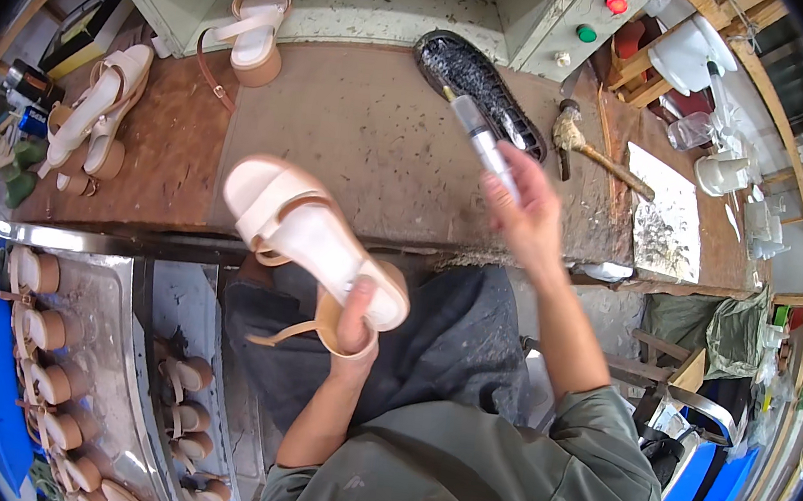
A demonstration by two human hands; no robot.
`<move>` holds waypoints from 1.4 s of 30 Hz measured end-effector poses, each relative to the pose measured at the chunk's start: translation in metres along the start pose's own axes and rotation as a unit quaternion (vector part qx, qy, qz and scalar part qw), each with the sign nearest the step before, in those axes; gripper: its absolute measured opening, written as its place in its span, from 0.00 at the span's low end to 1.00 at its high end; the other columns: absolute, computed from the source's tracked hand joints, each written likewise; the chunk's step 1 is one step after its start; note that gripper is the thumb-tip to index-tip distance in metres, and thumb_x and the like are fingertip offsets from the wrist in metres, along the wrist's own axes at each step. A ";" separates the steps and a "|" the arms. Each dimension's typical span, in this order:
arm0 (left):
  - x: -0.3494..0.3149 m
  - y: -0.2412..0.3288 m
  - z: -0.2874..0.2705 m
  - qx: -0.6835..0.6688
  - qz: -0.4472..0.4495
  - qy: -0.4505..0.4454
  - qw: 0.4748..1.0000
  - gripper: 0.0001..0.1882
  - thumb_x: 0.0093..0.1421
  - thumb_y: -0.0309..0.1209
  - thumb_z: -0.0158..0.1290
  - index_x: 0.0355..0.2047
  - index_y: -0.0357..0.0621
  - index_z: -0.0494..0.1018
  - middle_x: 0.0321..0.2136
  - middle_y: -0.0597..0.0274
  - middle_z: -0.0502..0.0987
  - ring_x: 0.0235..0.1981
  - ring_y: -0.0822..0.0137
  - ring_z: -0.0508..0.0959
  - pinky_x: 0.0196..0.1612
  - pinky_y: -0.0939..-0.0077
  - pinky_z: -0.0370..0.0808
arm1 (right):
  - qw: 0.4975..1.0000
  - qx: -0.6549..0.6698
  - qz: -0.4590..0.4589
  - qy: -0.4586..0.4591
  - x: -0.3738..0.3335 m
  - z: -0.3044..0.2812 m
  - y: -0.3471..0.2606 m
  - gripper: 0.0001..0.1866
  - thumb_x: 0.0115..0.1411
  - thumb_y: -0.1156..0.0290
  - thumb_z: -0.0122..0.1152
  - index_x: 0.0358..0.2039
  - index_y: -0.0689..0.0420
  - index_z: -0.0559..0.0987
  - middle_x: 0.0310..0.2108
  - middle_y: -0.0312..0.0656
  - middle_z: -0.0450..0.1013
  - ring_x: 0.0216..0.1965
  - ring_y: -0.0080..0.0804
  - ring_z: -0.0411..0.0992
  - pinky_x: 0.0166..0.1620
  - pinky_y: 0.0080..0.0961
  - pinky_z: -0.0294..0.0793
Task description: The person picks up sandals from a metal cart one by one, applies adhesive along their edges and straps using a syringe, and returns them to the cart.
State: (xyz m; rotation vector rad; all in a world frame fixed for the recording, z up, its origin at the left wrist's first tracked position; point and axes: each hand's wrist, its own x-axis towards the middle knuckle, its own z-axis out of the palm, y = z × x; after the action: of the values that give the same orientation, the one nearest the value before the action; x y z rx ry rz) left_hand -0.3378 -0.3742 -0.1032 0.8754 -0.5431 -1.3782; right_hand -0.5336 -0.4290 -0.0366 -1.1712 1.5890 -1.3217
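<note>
My left hand (pixel 351 328) grips a beige block-heel sandal (pixel 302 221) by its heel end, thumb on the insole. The sandal is held over my lap at the bench's front edge, its toe pointing to the far left and its ankle strap hanging loose. In my right hand (pixel 527 205) is a clear syringe (pixel 484 144) with a narrow tan tip, aimed to the far left. Its tip overlaps a black shoe sole (pixel 477 87) lying on the bench behind; whether they touch I cannot tell.
More beige sandals (pixel 258 35) stand on the bench (pixel 336 126), with others (pixel 93 111) at far left. A hammer (pixel 598 154) and a stained white sheet (pixel 665 215) lie to the right. Racks (pixel 111 318) of sandals stand lower left. Behind is a pale cabinet (pixel 377 13).
</note>
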 end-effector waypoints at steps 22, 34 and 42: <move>0.024 -0.025 0.000 -0.152 -0.066 0.010 0.986 0.24 0.52 0.33 0.47 0.49 0.33 0.63 0.41 0.59 0.71 0.44 0.69 0.72 0.50 0.76 0.67 | 0.963 -0.142 -0.125 -0.194 -0.025 -0.060 -0.003 0.27 0.50 0.55 0.62 0.41 0.68 0.76 0.32 0.50 0.74 0.29 0.32 0.72 0.32 0.23 0.69; 0.018 -0.029 -0.021 -0.247 -0.135 -0.069 0.957 0.23 0.54 0.36 0.47 0.48 0.36 0.65 0.36 0.58 0.76 0.38 0.65 0.77 0.47 0.69 0.71 | 0.947 -0.129 -0.148 -0.256 -0.015 -0.025 0.021 0.26 0.44 0.54 0.67 0.34 0.66 0.79 0.26 0.51 0.75 0.24 0.37 0.74 0.28 0.25 0.71; 0.022 -0.025 -0.014 -0.225 -0.085 -0.154 0.958 0.29 0.53 0.36 0.47 0.54 0.37 0.56 0.43 0.59 0.69 0.44 0.67 0.72 0.52 0.70 0.67 | 0.919 -0.138 -0.232 -0.288 0.005 -0.018 0.014 0.22 0.45 0.57 0.67 0.32 0.65 0.80 0.21 0.48 0.74 0.19 0.34 0.70 0.22 0.24 0.67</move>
State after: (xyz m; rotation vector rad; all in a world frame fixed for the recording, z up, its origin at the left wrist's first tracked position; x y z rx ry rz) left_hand -0.3387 -0.3921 -0.1350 0.3443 -0.3677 -1.7239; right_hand -0.5544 -0.4280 -0.0469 -1.9895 1.1143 -0.8952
